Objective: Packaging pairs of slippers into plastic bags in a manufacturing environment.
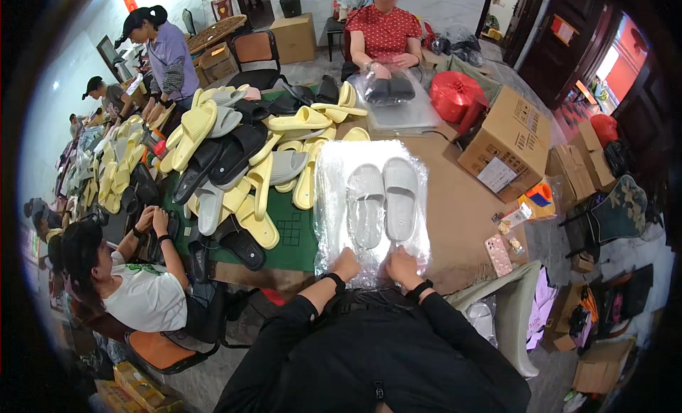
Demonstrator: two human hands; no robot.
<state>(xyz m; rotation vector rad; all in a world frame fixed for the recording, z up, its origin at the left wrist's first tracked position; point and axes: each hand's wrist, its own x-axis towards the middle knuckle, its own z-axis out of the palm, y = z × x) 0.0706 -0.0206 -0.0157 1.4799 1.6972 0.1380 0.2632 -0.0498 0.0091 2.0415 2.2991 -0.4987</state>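
A pair of grey slides lies side by side, toes away from me, over a shiny stack of clear plastic bags point(330, 200). Glossy film covers at least part of the left slide point(366, 224); whether the right slide point(400, 200) is also inside the film is hard to see. Just below the heels, my left hand point(346, 264) is closed on the near edge of a plastic bag. To its right, my right hand point(403, 268) pinches the same edge, its fingers curled. Both hands rest close to the table's front edge.
Yellow, black and grey slides point(245, 157) are heaped on a green mat at left. A cardboard box point(508, 143), red plastic roll point(455, 95) and pink phone point(497, 255) are at right. Co-workers sit left and across; one handles black slides point(391, 89) in plastic.
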